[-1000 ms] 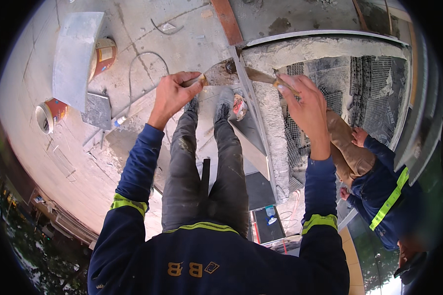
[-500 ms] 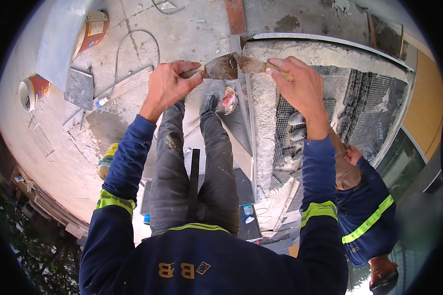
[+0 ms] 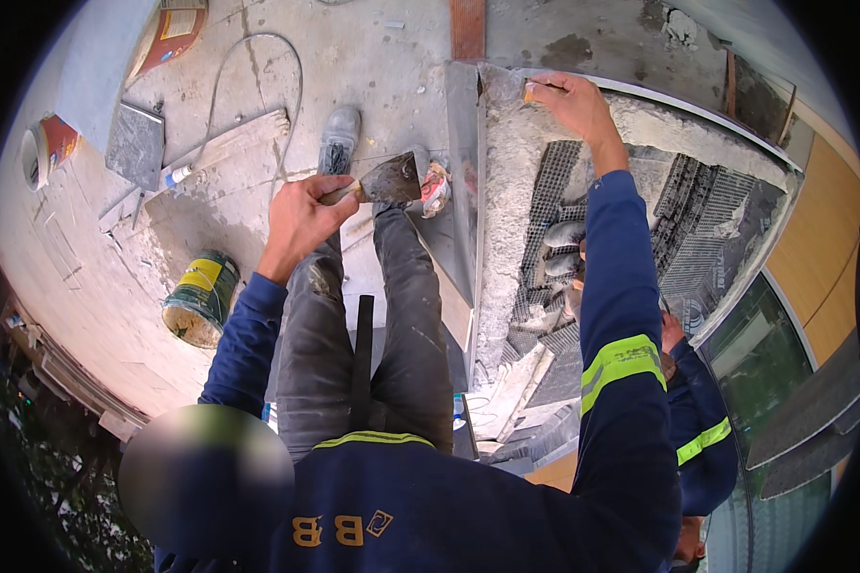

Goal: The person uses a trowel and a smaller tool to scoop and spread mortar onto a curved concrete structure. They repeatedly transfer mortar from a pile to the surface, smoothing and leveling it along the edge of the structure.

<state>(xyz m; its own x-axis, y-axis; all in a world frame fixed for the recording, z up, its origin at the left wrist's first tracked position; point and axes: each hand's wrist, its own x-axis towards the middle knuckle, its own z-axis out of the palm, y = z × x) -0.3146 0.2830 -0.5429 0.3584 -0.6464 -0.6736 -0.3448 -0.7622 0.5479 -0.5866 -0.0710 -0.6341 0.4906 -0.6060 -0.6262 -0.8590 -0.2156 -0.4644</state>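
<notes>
My left hand (image 3: 306,215) is closed on a putty knife, its stained wide blade (image 3: 392,180) held above my legs and boots. My right hand (image 3: 578,110), farther forward, grips a second putty knife by its handle; that blade (image 3: 500,84) is at the upper left corner of a rough mortar border (image 3: 635,110), near where a grey panel (image 3: 463,162) meets a long metal edge. Whether the blade touches the surface I cannot tell. A crumpled red-and-white bag (image 3: 436,189) lies beside my boot, to the right of the left knife.
Mesh-lined recess (image 3: 688,229) at right, with a co-worker (image 3: 698,458) in navy behind my right arm. Green bucket (image 3: 201,296), reddish buckets (image 3: 48,153), a pale panel (image 3: 96,76), a dark tile (image 3: 136,145), a hose and a board (image 3: 239,134) lie left.
The two knives, earlier held blade to blade, have separated: my right hand moved up and forward to the corner, my left drew down and left. The green bucket now shows fully.
</notes>
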